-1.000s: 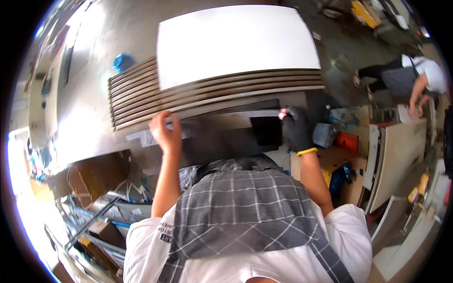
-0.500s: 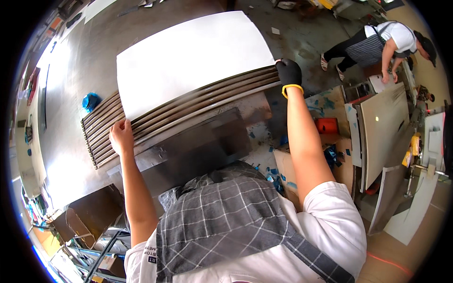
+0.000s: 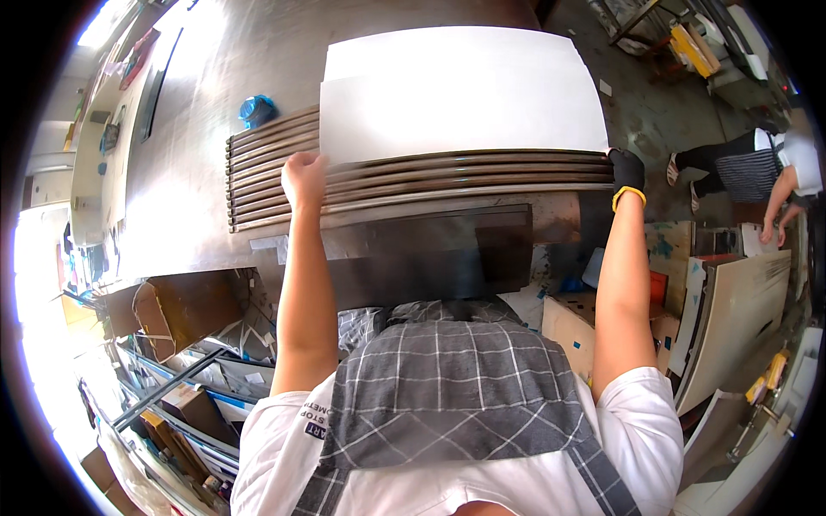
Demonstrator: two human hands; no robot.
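A large white sheet lies over a row of long brown metal rods in front of me. Stepped edges at its far left and far right corners show a second white layer. My bare left hand is closed at the sheet's near left corner, above the rods. At the near right corner, my right hand pinches the edge, wearing a black fingerless glove and a yellow wristband. The fingertips of both hands are partly hidden.
A crumpled blue wad sits behind the rods on the metal table. Dark flat plates lie at its near edge. A cardboard box stands lower left, and boards lean at right, near a co-worker.
My view has turned, so the table and rods now sit further right and more level. A second layer's edge has come into sight. Both hands remain at the sheet's near corners.
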